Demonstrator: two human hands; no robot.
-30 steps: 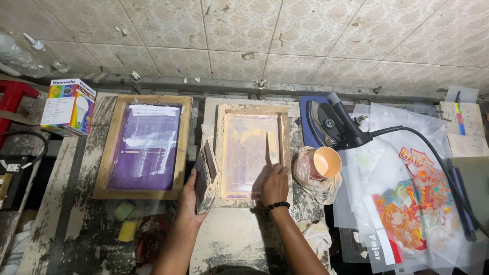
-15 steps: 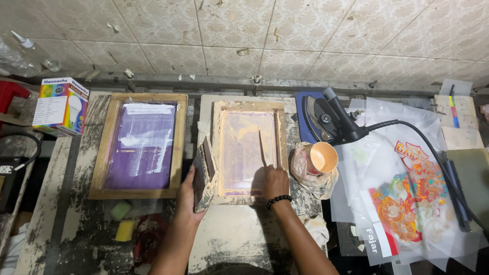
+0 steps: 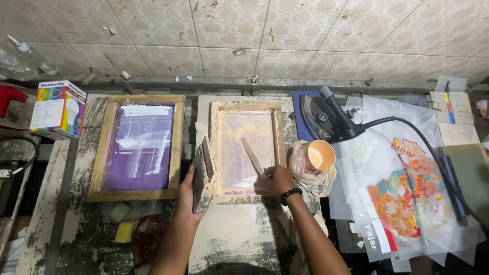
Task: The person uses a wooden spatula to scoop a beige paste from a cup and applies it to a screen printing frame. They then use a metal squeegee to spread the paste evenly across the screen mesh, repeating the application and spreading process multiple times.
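Scraping the wooden frame (image 3: 248, 147)
My right hand (image 3: 275, 181) grips a flat stick (image 3: 252, 156); my left hand (image 3: 187, 196) (fingers wrapped) holds a squeegee (image 3: 204, 173).

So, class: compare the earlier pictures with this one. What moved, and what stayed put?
Little changed. The right hand holds the flat stick on the pale screen frame as before; the left hand keeps gripping the squeegee block at the frame's left edge. Only the camera view shifted slightly. The purple screen frame and cup stayed put.

Cream patterned wall tiles (image 3: 285, 30) behind a paint-worn workbench (image 3: 66, 203)
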